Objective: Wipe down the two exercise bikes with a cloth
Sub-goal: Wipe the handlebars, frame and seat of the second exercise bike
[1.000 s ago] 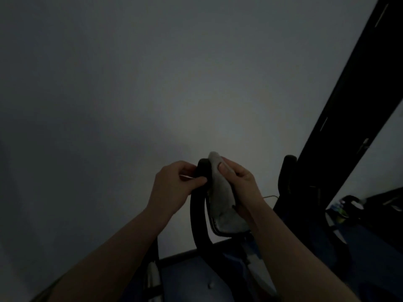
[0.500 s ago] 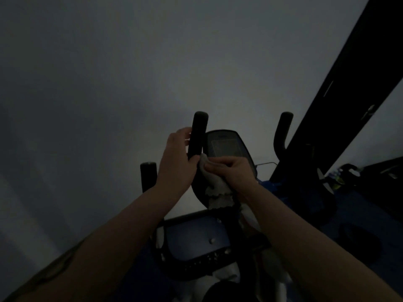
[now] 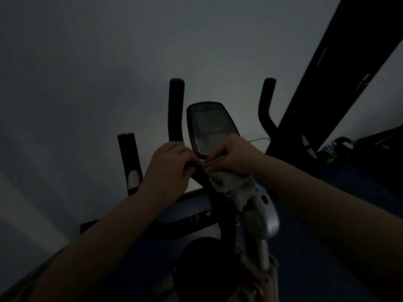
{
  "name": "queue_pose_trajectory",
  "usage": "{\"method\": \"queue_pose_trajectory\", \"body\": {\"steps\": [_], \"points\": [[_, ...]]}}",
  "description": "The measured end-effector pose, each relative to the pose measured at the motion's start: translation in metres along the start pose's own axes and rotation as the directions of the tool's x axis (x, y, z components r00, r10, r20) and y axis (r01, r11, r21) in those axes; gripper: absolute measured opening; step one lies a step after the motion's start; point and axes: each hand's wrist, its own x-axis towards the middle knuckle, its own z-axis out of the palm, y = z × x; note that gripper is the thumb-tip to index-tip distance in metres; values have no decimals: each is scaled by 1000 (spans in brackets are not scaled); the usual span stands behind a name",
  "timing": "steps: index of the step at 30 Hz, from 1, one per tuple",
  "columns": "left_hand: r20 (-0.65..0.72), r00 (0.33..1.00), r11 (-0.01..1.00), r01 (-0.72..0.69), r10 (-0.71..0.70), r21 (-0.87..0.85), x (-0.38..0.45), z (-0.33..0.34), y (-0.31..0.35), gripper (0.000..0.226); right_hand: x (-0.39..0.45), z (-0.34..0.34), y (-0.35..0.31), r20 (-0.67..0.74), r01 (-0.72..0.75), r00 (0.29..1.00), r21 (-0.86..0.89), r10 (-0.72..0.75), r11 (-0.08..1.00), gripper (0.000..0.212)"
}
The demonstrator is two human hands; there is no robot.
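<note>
Both hands meet at the exercise bike's handlebar (image 3: 174, 118), just below its console (image 3: 210, 127). The left hand (image 3: 169, 171) curls round the black bar, gripping it. The right hand (image 3: 234, 156) pinches a pale cloth (image 3: 232, 185), bunched against the bar under the console, its loose end hanging down. A second upright grip (image 3: 265, 101) stands right of the console.

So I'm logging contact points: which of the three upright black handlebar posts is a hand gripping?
The middle post, just left of the console: the left hand wraps its base. The other two stand untouched.
</note>
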Motion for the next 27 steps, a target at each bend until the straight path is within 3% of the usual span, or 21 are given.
{"method": "queue_pose_trajectory", "body": {"steps": [3, 9, 11, 14, 19, 21, 23, 24, 27], "points": [[39, 999, 1000, -14, 14, 7, -7, 5, 7, 19, -28, 10, 5, -127, -11, 992, -21, 8, 1000, 21], [50, 999, 1000, 22, -21, -20, -23, 18, 31, 27, -94, 46, 11, -296, -133, 941, 125, 165, 983, 18], [53, 997, 998, 52, -50, -40, -27, 23, 38, 29, -115, 50, 14, -275, -165, 940, 146, 201, 975, 16], [57, 992, 993, 116, -113, -38, -33, 30, 46, 33, -127, 38, 26, -132, -202, 966, 147, 221, 968, 12], [37, 981, 982, 188, -189, 26, -42, 38, 59, 42, -120, 62, 18, -363, -104, 895, 395, 259, 913, 13], [28, 978, 977, 202, -205, 73, -49, 41, 62, 45, -130, 66, 23, -266, -116, 928, 461, 262, 880, 15], [36, 978, 973, 202, -207, 108, -53, 43, 66, 51, -138, 47, 36, -93, -180, 969, 377, 230, 909, 19], [43, 977, 973, 202, -208, 111, -54, 43, 67, 53, -137, 39, 46, -104, -176, 970, 318, 219, 932, 19], [52, 974, 970, 214, -221, 118, -53, 42, 69, 53, -113, 29, 56, -382, -42, 914, 245, 136, 969, 15]]}}
